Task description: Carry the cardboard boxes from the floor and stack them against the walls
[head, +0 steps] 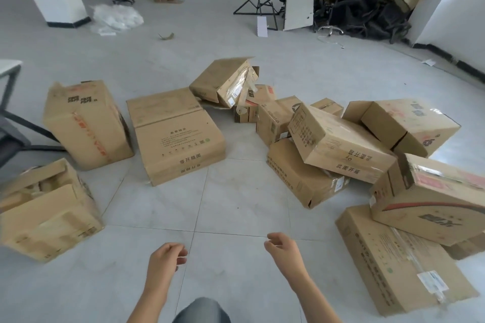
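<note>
Boxes: boxes (86,123) all lie on the floor (236,204), none against a wall. Loose scatter left and centre; a leaning pile (338,144) to the right.
Candidate: flat box (175,136), centre, ahead of both hands, lying level with flaps closed, apart from the pile.
Grip: left hand (165,259) and right hand (283,246) are low in front, fingers loosely curled, empty, touching no box.
Step (judged): reach and lift; stacking looks unstarted.
Method: take a free-lying box first, not one from the pile, where several lean on each other. Put one hand at each short side, fingers under the bottom edge, and lift level, close to the body.
Handling (judged): weight unknown, so test with a small tilt before the full lift. The crushed box (47,212) at lower left has caved sides; support it from beneath.
Risk: pulling a lower box from the pile would probably topple the ones above.
Stacking: large, sound boxes go at the bottom, damaged ones on top.
Destination: right wall (451,13) is well apart, its foot looks bare; the far corner holds heaped chairs (367,8).
</note>
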{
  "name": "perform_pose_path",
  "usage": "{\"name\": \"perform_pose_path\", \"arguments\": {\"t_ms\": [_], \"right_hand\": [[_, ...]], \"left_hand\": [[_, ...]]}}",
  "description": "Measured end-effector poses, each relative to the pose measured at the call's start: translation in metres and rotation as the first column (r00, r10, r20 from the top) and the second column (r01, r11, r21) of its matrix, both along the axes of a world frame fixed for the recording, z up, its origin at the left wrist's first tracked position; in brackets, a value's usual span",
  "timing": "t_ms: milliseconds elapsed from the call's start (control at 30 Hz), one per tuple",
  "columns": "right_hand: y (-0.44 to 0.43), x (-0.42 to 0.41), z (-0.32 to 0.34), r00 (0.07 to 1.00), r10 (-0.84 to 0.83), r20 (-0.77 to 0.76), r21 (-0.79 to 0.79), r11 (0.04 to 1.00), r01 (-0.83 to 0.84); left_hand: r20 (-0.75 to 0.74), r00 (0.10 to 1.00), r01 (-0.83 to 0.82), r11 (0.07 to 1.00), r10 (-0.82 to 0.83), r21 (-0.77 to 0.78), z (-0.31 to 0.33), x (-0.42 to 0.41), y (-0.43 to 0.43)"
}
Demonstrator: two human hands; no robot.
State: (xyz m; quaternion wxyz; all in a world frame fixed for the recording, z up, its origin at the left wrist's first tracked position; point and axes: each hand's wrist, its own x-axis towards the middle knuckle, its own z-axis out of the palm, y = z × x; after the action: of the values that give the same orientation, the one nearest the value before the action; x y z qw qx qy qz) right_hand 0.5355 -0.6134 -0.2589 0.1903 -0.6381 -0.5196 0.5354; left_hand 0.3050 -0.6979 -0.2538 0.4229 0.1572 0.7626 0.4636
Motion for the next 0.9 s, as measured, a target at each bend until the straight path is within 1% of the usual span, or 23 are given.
{"name": "perform_pose_path", "arguments": {"t_ms": [200,333,500,600,800,900], "right_hand": [[0.098,-0.04,-0.014,0.995,0.085,0.06,-0.018,0.996,-0.084],[0.176,-0.081,-0.017,0.992,0.093,0.083,-0.015,0.996,-0.092],[0.272,-0.139,-0.008,0.993,0.064,0.097,0.0,0.998,-0.064],[0.317,-0.169,-0.004,0.995,0.058,0.08,0.008,0.998,-0.059],[0.384,-0.2,-0.014,0.992,0.071,0.105,-0.023,0.997,-0.069],[0.425,-0.215,-0.024,0.988,0.105,0.117,-0.034,0.994,-0.102]], "left_hand": [[0.018,0.994,-0.103,0.994,0.104,-0.021,-0.02,-0.046,0.083],[0.05,0.99,-0.134,0.991,0.135,-0.023,-0.029,-0.092,0.157],[0.055,0.989,-0.139,0.99,0.139,0.001,-0.021,-0.156,0.259],[0.051,0.991,-0.124,0.992,0.123,0.011,-0.015,-0.186,0.311],[0.065,0.991,-0.118,0.992,0.12,-0.036,-0.018,-0.221,0.378],[0.048,0.986,-0.156,0.986,0.159,-0.058,-0.024,-0.239,0.409]]}}
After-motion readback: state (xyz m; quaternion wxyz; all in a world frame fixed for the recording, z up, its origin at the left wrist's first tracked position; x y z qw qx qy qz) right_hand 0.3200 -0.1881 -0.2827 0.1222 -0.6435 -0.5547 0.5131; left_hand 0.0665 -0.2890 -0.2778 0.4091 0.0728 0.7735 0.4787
